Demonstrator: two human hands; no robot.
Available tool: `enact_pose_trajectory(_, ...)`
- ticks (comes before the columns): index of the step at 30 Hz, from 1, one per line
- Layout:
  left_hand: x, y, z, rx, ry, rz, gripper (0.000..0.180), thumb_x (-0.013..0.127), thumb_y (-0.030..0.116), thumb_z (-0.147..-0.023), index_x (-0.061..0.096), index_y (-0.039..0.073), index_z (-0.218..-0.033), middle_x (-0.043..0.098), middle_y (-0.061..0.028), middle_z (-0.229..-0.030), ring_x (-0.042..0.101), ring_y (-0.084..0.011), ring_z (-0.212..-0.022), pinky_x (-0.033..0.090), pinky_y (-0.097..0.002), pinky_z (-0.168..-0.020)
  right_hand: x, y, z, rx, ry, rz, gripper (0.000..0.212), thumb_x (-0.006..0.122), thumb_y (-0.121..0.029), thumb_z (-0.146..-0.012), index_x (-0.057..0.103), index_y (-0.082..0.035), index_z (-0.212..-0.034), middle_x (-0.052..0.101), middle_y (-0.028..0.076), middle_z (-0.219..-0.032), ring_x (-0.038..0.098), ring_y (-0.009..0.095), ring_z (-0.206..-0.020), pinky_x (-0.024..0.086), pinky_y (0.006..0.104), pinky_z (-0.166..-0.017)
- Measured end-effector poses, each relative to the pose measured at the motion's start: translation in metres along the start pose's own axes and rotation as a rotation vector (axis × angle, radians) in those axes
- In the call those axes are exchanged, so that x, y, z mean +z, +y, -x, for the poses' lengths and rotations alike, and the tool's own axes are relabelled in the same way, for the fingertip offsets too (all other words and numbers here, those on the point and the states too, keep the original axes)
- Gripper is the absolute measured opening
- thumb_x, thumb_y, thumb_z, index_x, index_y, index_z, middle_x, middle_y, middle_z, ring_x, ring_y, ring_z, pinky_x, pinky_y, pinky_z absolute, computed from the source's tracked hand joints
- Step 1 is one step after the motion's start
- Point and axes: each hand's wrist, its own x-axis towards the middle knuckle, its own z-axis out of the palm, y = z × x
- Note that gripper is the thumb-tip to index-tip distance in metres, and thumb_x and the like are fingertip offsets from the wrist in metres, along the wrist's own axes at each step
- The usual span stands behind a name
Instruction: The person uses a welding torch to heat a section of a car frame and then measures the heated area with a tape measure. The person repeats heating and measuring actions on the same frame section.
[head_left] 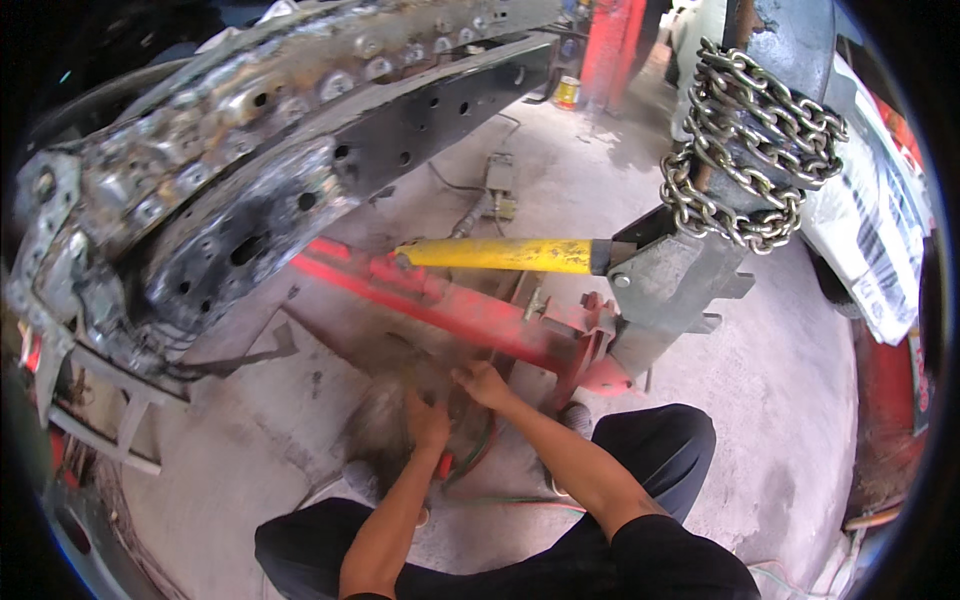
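Observation:
My left hand [430,422] and my right hand [484,384] are close together low between my knees. Both have their fingers closed around the edge of a dark, greyish-brown piece, too blurred for me to name its kind. Beneath them is a dark, rounded object on the floor, with a small red part [445,465] beside my left wrist. Just beyond my hands runs a long red steel beam [470,310], with a yellow cylinder [510,254] above it. My feet stand on either side of the rounded object.
A black perforated vehicle frame rail [370,145] overhangs at upper left. At right rises a thick post wrapped in a metal chain [740,150]. Thin hoses [515,501] cross the floor near my feet. A small yellow can [566,93] stands far back by a red column [612,50].

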Motion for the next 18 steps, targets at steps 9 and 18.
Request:
enact_pose_trajectory(9, -0.082, 0.126, 0.095, 0.548, 0.0, -0.32, 0.034, 0.069, 0.017, -0.092, 0.054, 0.005, -0.121, 0.065, -0.0181, -0.109, 0.067, -0.0374, -0.093, 0.051, -0.0466, -0.081, 0.006, -0.18, 0.059, -0.283, 0.111, -0.449, 0.038, 0.065, -0.021, -0.096, 0.062, 0.006, -0.123, 0.066, 0.008, -0.095, 0.061, 0.015, -0.084, 0.05, 0.0306, -0.079)
enact_pose_trajectory(18, -0.14, 0.182, 0.088, 0.822, 0.106, -0.094, 0.01, 0.062, 0.01, -0.099, 0.061, 0.002, -0.105, 0.062, -0.0096, -0.077, 0.056, -0.0161, -0.062, 0.047, -0.0324, -0.059, -0.019, -0.271, 0.065, -0.664, 0.155, -0.402, 0.038, 0.051, -0.023, -0.107, 0.051, -0.004, -0.139, 0.059, 0.002, -0.084, 0.056, 0.012, -0.068, 0.048, 0.0296, -0.064)
